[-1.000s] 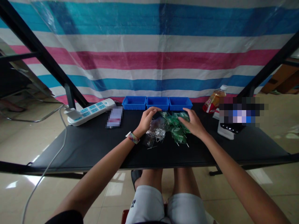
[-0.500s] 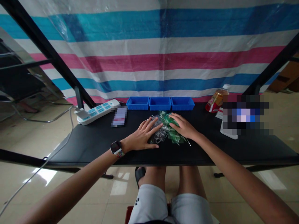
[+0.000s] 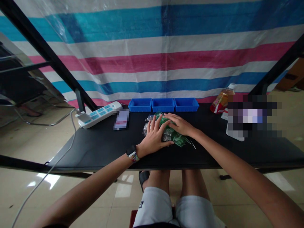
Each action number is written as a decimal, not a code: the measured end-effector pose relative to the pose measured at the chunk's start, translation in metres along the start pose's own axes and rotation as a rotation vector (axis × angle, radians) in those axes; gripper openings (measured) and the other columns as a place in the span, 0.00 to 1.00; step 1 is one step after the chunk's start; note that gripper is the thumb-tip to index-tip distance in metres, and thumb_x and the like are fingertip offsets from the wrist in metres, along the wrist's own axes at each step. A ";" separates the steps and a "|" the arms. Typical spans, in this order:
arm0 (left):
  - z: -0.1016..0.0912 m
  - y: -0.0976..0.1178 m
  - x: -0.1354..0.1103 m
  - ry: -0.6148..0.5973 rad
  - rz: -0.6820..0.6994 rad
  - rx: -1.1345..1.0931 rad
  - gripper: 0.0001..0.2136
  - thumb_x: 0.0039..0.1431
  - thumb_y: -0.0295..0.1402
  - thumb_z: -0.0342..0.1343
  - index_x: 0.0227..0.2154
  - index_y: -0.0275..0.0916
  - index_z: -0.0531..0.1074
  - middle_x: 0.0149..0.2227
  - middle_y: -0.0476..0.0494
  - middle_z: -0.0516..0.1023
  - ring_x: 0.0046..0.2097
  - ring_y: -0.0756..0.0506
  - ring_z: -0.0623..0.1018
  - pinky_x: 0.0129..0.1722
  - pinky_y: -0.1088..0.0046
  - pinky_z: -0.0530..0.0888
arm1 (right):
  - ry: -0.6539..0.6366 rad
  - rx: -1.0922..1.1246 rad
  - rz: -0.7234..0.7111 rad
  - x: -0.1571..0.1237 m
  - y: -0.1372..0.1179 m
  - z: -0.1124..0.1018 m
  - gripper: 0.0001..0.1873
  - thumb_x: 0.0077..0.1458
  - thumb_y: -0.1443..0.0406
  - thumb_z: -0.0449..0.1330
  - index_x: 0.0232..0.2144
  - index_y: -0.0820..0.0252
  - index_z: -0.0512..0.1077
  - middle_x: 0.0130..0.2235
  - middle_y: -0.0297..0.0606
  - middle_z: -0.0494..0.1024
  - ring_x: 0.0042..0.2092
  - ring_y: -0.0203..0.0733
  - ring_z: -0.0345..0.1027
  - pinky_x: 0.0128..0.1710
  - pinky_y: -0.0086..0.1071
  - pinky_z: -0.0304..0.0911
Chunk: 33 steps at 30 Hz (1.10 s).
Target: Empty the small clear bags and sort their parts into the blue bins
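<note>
My left hand lies flat with fingers stretched out on a clear plastic bag of small metal parts in the middle of the black table. My right hand rests open, palm down, on a pile of green circuit-board pieces just to the right of the bag. The two hands almost touch over the pile. A few thin metal pins stick out at the pile's right edge. A watch sits on my left wrist.
Three blue trays stand in a row at the table's back edge. A white power strip with its cable lies at the back left. A drink bottle and a white device stand at the back right. Black frame posts flank the table.
My left hand has slid right and forward onto the bag, flattening on it. My right hand has moved slightly left over the green pile. The pile looks pressed closer together.
</note>
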<state>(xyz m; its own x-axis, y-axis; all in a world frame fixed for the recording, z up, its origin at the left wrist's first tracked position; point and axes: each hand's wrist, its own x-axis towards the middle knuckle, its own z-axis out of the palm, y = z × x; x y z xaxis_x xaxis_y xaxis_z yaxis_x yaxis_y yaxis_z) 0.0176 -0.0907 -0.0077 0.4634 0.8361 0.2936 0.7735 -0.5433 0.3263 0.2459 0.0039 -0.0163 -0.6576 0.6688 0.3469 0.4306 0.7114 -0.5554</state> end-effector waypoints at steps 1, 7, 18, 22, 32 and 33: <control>-0.004 -0.002 0.000 0.012 0.007 -0.001 0.52 0.60 0.67 0.61 0.79 0.47 0.52 0.82 0.31 0.43 0.81 0.21 0.38 0.76 0.31 0.44 | 0.026 0.016 0.011 -0.004 -0.003 -0.006 0.31 0.74 0.48 0.55 0.70 0.55 0.69 0.74 0.50 0.66 0.77 0.57 0.57 0.76 0.58 0.54; -0.041 -0.054 0.009 -0.074 0.210 -0.087 0.44 0.69 0.62 0.54 0.80 0.49 0.51 0.82 0.37 0.47 0.81 0.26 0.45 0.77 0.39 0.50 | 0.044 -0.113 -0.062 -0.054 -0.048 -0.032 0.46 0.61 0.49 0.71 0.75 0.48 0.61 0.77 0.47 0.59 0.78 0.61 0.53 0.76 0.60 0.55; -0.027 -0.091 0.028 -0.210 0.199 -0.135 0.30 0.81 0.47 0.34 0.77 0.44 0.59 0.78 0.38 0.62 0.79 0.35 0.58 0.77 0.46 0.56 | -0.140 -0.351 -0.015 -0.015 -0.059 0.017 0.63 0.54 0.43 0.75 0.80 0.53 0.51 0.79 0.56 0.52 0.77 0.70 0.52 0.74 0.64 0.53; -0.028 -0.090 0.025 -0.163 0.143 -0.161 0.31 0.80 0.48 0.34 0.77 0.39 0.59 0.76 0.34 0.65 0.76 0.34 0.65 0.75 0.47 0.60 | -0.082 -0.411 0.008 0.000 -0.058 0.015 0.50 0.58 0.55 0.74 0.75 0.62 0.59 0.70 0.58 0.70 0.67 0.66 0.70 0.67 0.56 0.66; -0.039 -0.081 0.022 -0.161 0.098 -0.231 0.37 0.74 0.60 0.44 0.75 0.40 0.62 0.71 0.31 0.71 0.70 0.30 0.70 0.71 0.46 0.64 | 0.018 -0.148 0.095 0.032 -0.039 -0.002 0.16 0.63 0.63 0.68 0.52 0.57 0.78 0.49 0.43 0.86 0.49 0.52 0.81 0.48 0.39 0.70; -0.037 -0.081 0.021 -0.159 0.099 -0.223 0.39 0.73 0.62 0.45 0.74 0.38 0.62 0.70 0.29 0.71 0.69 0.29 0.70 0.70 0.45 0.64 | 0.036 -0.075 0.119 0.036 -0.035 -0.003 0.14 0.62 0.65 0.68 0.50 0.57 0.79 0.46 0.40 0.86 0.47 0.50 0.81 0.47 0.37 0.69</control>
<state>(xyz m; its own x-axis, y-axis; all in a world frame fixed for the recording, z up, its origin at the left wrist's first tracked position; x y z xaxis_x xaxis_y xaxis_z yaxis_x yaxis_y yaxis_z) -0.0515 -0.0318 0.0057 0.6075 0.7699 0.1952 0.6151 -0.6115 0.4977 0.2092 0.0042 0.0179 -0.5771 0.7560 0.3090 0.5501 0.6395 -0.5371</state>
